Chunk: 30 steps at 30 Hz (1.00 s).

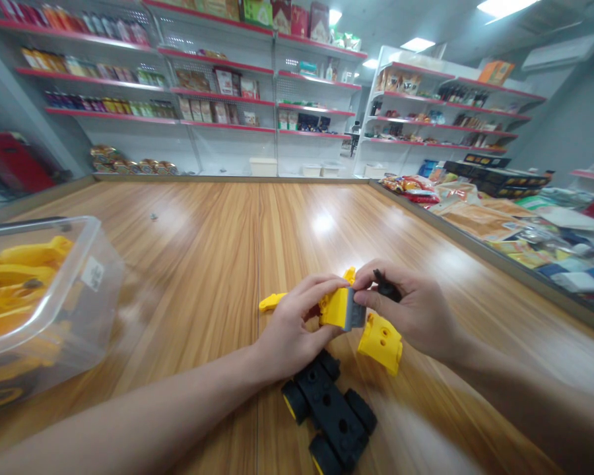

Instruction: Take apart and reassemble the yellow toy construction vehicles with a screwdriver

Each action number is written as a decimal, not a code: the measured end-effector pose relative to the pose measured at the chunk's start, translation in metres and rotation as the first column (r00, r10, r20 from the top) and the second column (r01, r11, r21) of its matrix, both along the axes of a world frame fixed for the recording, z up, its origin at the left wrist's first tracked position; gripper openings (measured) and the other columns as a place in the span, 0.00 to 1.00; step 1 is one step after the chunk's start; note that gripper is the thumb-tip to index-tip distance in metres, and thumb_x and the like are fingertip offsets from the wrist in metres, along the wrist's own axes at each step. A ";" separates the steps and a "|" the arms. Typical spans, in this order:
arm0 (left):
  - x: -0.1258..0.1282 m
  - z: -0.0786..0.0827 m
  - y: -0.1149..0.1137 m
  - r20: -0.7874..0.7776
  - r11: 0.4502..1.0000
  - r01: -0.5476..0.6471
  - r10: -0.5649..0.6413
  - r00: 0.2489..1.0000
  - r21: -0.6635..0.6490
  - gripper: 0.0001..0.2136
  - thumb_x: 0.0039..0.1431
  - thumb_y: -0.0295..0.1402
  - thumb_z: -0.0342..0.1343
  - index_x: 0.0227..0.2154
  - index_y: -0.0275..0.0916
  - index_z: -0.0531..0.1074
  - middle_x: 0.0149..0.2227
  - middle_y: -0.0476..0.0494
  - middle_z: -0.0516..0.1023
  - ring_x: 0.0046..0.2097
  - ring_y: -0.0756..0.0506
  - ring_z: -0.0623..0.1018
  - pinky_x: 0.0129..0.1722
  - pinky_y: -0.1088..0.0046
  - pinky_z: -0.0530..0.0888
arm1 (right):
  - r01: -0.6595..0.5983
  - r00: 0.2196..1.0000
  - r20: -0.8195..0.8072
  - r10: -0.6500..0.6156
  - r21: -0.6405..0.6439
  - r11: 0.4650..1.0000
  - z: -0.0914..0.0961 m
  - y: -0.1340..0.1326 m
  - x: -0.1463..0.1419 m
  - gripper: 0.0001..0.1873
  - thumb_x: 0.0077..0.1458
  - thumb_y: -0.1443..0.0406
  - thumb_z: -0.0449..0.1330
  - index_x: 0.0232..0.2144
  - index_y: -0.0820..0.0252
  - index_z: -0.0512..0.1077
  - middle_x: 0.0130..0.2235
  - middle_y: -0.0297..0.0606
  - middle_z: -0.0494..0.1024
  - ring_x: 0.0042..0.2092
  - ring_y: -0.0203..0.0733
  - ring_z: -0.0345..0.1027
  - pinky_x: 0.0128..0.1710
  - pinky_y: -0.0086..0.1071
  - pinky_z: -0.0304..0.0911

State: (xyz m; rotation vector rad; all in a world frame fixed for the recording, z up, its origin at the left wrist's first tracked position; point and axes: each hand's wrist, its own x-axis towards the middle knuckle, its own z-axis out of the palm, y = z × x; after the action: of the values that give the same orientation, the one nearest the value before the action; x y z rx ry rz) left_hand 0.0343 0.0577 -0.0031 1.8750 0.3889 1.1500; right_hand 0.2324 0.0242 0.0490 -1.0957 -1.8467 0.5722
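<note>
My left hand (292, 326) is closed around a yellow toy cab piece (335, 307) with a grey panel, held just above the wooden table (202, 237). My right hand (410, 310) pinches the same piece from the right, and a small black part (387, 287) is tucked between its fingers. A yellow perforated body piece (381, 342) lies under my right hand. A black toy chassis with black and yellow wheels (330, 412) sits on the table nearer to me. A small yellow piece (272, 301) lies just beyond my left hand.
A clear plastic box (86, 290) with yellow toy parts inside stands at the left. A tiny loose part (154, 216) lies far out on the table. Packaged goods (499, 211) crowd the display along the right edge. Stocked shop shelves (218, 86) line the back.
</note>
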 end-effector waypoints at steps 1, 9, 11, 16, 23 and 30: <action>0.000 0.000 0.000 -0.004 1.000 -0.003 0.003 1.000 0.005 0.23 0.58 0.24 0.59 0.56 0.44 0.68 0.55 0.38 0.68 0.58 0.40 0.69 0.56 0.61 0.72 | 0.001 1.000 0.018 -0.001 0.021 1.000 0.000 0.000 0.000 0.03 0.58 0.68 0.63 0.36 0.57 0.73 0.36 0.35 0.76 0.38 0.38 0.71 0.39 0.32 0.66; -0.003 0.003 -0.004 0.030 0.995 0.095 -0.096 0.995 0.036 0.28 0.53 0.24 0.59 0.58 0.37 0.63 0.57 0.33 0.64 0.60 0.36 0.67 0.60 0.55 0.67 | -0.011 0.993 0.116 -0.007 0.157 0.988 -0.001 -0.002 -0.002 0.04 0.60 0.69 0.61 0.38 0.57 0.74 0.38 0.35 0.74 0.40 0.37 0.70 0.39 0.33 0.65; -0.001 0.002 -0.004 0.047 0.997 0.078 -0.078 0.996 0.001 0.24 0.54 0.26 0.60 0.55 0.38 0.65 0.56 0.34 0.65 0.59 0.37 0.68 0.58 0.56 0.68 | -0.023 0.992 0.130 -0.002 0.193 0.981 -0.001 -0.004 -0.004 0.04 0.60 0.69 0.61 0.39 0.57 0.74 0.39 0.36 0.73 0.41 0.38 0.70 0.41 0.33 0.66; 0.004 0.000 -0.002 0.155 0.973 -0.125 0.156 0.976 -0.192 0.14 0.59 0.28 0.58 0.47 0.42 0.65 0.46 0.43 0.72 0.47 0.45 0.75 0.46 0.67 0.73 | 0.039 0.985 0.155 -0.078 0.244 0.969 -0.005 -0.001 -0.004 0.06 0.63 0.68 0.57 0.41 0.59 0.73 0.40 0.38 0.73 0.41 0.39 0.69 0.41 0.33 0.65; 0.004 0.000 0.003 0.256 0.921 -0.275 0.346 0.903 -0.275 0.15 0.58 0.29 0.60 0.46 0.43 0.63 0.40 0.48 0.72 0.40 0.48 0.75 0.42 0.69 0.74 | -0.036 0.831 0.555 -0.028 0.104 0.994 -0.026 0.007 0.003 0.08 0.63 0.68 0.56 0.40 0.58 0.75 0.38 0.40 0.76 0.41 0.42 0.70 0.41 0.35 0.65; 0.003 -0.003 0.002 0.143 0.916 -0.308 0.351 0.925 -0.255 0.26 0.55 0.28 0.62 0.56 0.41 0.62 0.49 0.40 0.73 0.48 0.43 0.77 0.49 0.65 0.74 | -0.041 0.666 0.743 -0.069 0.129 0.991 -0.036 0.010 -0.002 0.09 0.61 0.66 0.59 0.42 0.59 0.76 0.37 0.42 0.76 0.40 0.45 0.72 0.40 0.35 0.65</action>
State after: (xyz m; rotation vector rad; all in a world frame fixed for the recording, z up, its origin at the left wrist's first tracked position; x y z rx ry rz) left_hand 0.0377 0.0602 -0.0056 1.5209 0.7223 1.4279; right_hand 0.2305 0.0347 0.0133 -1.3714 -2.5300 -0.0696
